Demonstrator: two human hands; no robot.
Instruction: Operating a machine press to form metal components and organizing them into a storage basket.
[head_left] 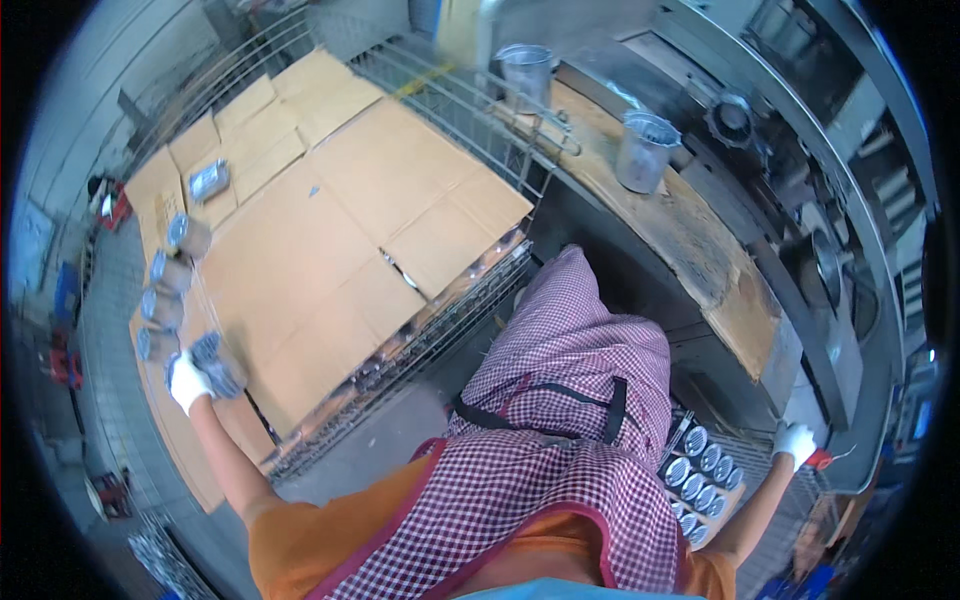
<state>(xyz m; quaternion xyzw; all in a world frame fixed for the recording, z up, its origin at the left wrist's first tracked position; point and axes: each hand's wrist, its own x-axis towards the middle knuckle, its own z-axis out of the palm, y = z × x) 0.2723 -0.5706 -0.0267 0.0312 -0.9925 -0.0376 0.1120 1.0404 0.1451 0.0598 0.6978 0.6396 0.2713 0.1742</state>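
Note:
My left hand, in a white glove, reaches to the near left corner of a cardboard-covered stack. Its fingers close on a grey metal cup, one of a small cluster there; the exact grip is partly hidden. Beyond it, several similar cups stand in a row along the cardboard's left edge. Far to the right, my right hand, also gloved in white, is closed round a red-handled tool with a thin, bent metal end.
Cardboard sheets top a wire cage. One cup lies farther back on them. Two taller metal cups stand on a worn wooden ledge beside machinery. Several round metal pieces sit in rows by my right arm.

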